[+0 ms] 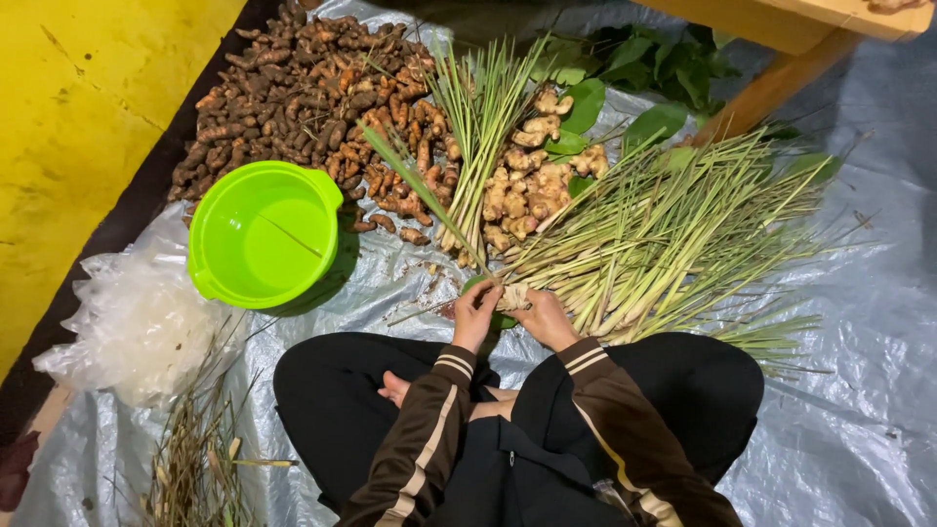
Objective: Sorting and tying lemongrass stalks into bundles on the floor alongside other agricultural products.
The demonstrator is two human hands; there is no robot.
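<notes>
Both hands, the left hand (475, 310) and right hand (543, 314), grip one lemongrass stalk (422, 185) beside the green bowl (262, 234).

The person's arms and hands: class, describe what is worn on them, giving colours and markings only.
Both arms wear dark brown long sleeves with a pale cream stripe along each and two thin cream bands at the cuffs. The left hand and right hand are bare: no gloves, no rings or watch visible.

Beside the green basin (264, 234), our left hand (475, 314) hides the lemongrass stalk's (415, 181) base; we cannot read either hand's grip.
</notes>
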